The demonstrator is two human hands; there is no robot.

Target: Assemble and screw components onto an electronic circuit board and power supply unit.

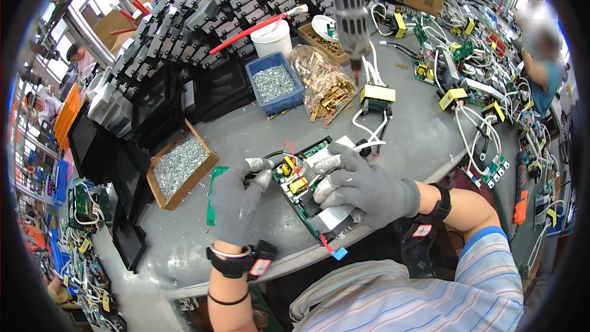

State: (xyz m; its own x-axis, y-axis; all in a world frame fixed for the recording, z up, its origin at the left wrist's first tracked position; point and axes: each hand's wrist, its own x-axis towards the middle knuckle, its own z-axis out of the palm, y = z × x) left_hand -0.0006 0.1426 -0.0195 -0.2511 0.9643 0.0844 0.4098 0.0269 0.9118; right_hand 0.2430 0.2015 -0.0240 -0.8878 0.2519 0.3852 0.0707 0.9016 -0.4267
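Note:
A green circuit board [299, 175] with yellow transformers, silver heat sinks and a black lower edge lies tilted on the grey bench before me. My right hand [362, 184], in a grey glove, wraps over its right side and grips it. My left hand [236, 200], gloved too, has thumb and forefinger closed at the board's left edge. A black cable [276, 154] runs by those fingertips; what they pinch is unclear. A thin red wire [289, 147] rises from the board, and a blue connector [338, 253] hangs at its near end.
An electric screwdriver [352, 12] hangs above the bench. Screws fill a cardboard tray [211, 158] and a blue bin [297, 99]. Beside them lie a bag of brass parts [322, 77], a white bucket [271, 40] and stacked black housings [166, 37]. Wired boards [485, 95] crowd the right.

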